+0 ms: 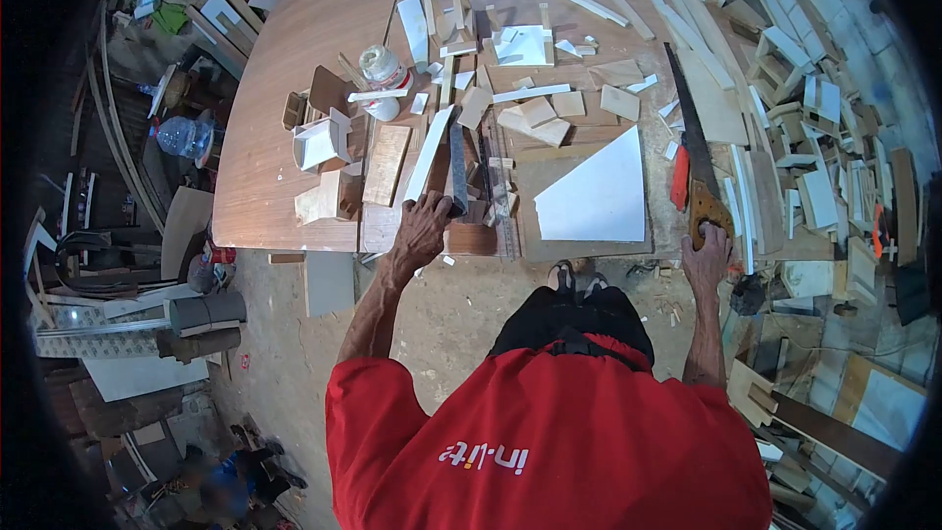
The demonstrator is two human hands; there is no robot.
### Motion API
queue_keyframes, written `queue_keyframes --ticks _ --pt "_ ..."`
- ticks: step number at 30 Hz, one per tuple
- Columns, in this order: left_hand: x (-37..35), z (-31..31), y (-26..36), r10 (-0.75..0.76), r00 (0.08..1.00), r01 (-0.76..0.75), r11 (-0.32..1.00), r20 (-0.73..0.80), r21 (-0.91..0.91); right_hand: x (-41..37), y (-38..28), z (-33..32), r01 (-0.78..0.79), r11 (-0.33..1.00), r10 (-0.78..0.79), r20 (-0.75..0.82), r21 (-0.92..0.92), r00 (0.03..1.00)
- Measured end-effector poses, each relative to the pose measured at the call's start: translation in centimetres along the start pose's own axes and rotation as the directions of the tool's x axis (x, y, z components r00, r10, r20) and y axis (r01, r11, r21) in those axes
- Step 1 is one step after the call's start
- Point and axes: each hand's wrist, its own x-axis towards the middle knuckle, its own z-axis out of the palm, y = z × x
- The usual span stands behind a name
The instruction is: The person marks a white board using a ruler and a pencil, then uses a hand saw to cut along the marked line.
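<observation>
My left hand [423, 228] is closed at the near end of a long white-faced strip [429, 155] and a dark grey bar [458, 167] on the table. Its fingertips are partly hidden, so which piece it grips is unclear. On the right, my right hand [706, 247] is wrapped round the wooden handle of a handsaw [695, 132], whose dark blade points away across the table. A red-handled tool [679, 178] lies just left of the saw. Between the hands rests a white angular panel [601, 194].
Small wood blocks [540, 114] and a glue jar [381, 69] lie on the brown table [285, 69]. Offcuts [814, 98] are heaped at the right. A plastic bottle [183, 136] is at the left. A person [235, 481] is at the lower left.
</observation>
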Motion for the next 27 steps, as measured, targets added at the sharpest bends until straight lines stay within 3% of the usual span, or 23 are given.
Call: queue_keyframes --ticks 2,5,21,27 --pt "0.1 0.2 -0.1 0.003 0.999 -0.01 0.981 -0.04 -0.195 -0.1 0.0 0.0 0.002 1.0 -0.002 -0.001 -0.011 1.0" --pt "0.3 0.7 0.1 0.026 0.997 -0.041 0.97 -0.067 -0.238 -0.1 0.1 0.0 0.008 1.0 -0.009 -0.007 -0.019 1.0" --pt "-1.2 -2.0 1.3 0.037 0.999 -0.035 0.982 0.012 -0.184 -0.1 -0.1 0.2 -0.02 1.0 0.02 0.003 0.009 1.0" --pt "-0.7 -2.9 3.0 0.019 0.999 -0.029 0.955 -0.036 -0.295 -0.3 -0.2 0.1 -0.01 1.0 0.01 -0.009 0.014 1.0"
